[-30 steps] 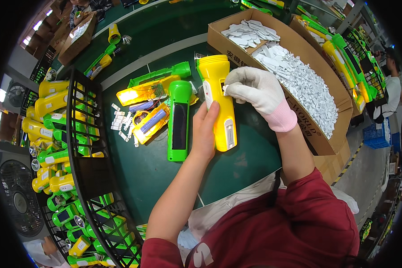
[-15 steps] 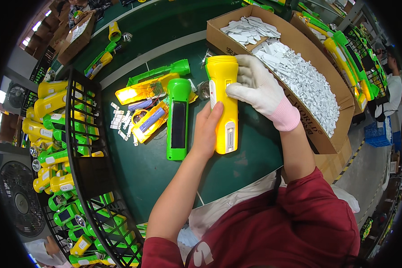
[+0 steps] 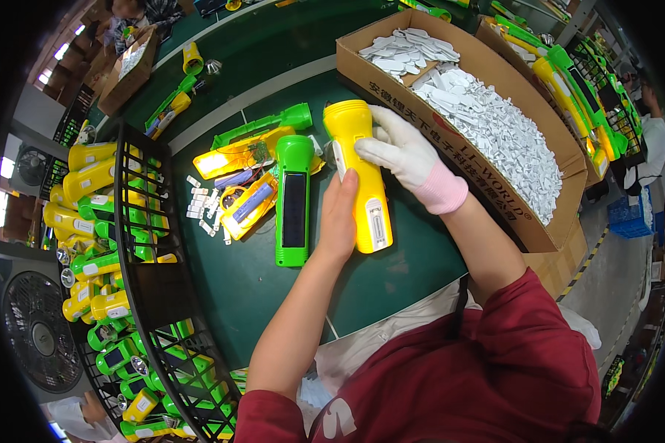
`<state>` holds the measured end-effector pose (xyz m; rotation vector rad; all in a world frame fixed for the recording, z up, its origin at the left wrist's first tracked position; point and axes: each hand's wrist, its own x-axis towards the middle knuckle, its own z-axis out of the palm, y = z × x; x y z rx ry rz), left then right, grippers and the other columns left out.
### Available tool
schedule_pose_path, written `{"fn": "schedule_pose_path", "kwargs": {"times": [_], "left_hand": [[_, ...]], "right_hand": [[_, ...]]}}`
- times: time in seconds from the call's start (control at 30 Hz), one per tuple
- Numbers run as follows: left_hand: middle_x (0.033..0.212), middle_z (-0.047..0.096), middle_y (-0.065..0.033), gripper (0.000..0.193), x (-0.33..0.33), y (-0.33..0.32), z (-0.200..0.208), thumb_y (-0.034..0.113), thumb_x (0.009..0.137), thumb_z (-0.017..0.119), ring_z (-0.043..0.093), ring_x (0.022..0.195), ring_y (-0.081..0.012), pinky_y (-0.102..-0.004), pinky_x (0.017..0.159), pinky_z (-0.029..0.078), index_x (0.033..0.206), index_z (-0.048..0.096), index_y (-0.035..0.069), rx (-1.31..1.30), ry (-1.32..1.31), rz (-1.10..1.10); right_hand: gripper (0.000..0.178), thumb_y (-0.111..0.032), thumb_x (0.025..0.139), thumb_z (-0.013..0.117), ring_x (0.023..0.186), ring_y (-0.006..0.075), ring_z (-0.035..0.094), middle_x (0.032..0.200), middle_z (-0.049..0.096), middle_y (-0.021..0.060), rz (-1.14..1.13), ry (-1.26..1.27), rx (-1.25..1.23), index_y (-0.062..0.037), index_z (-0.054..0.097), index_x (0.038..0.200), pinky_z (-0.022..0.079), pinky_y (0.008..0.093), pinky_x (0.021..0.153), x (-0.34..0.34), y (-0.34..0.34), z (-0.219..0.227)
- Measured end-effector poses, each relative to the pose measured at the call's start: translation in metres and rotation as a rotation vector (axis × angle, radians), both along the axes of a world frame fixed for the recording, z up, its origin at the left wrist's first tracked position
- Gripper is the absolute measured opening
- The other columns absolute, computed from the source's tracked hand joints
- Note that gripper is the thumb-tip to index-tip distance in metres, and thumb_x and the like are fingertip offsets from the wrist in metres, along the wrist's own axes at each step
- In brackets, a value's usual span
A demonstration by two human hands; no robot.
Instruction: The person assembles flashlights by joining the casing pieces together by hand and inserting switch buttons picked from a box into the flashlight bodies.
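Yellow torch (image 3: 372,196) nr centre of green table (image 3: 251,314), head twd 11 o'c, tail twd 5; resting or raised, can't tell. L hand (image 3: 338,221), bare, clamped on torch's L side, thumb on front. R hand (image 3: 406,153), in white glove (image 3: 421,164) w/ pink cuff (image 3: 443,190), clamped on upper R side, thumb across front, other fingers partly hidden. Clock posns. from yellow torch: green torch (image 3: 294,159) w/ dark panel (image 3: 295,210), approx. 9, nr L hand; opened torch parts (image 3: 233,157) & blue battery (image 3: 253,203), 9–10; small white pieces (image 3: 199,203), 9; black crate (image 3: 162,295) of torches, 8; cardboard box (image 3: 351,63) of white bits (image 3: 488,125), 2.
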<state>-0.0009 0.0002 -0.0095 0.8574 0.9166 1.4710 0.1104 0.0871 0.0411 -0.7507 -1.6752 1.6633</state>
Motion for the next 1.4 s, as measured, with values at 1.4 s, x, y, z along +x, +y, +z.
{"fn": "schedule_pose_path", "kwargs": {"times": [1.4], "left_hand": [[0.104,0.055,-0.0083,0.044,0.007,-0.009,0.007,0.037,0.097,0.036,0.054,0.089,-0.0144,-0.0278,0.080,0.043,0.123,0.043,0.002,0.014,-0.079,0.035]], "right_hand": [[0.050,-0.018,0.089,0.049,0.107,0.0135,0.048,0.119,0.050,0.0087,-0.014,0.198,-0.021,0.0006,0.035,0.134,0.037,0.0265,0.095,-0.008,-0.020,0.010]]}}
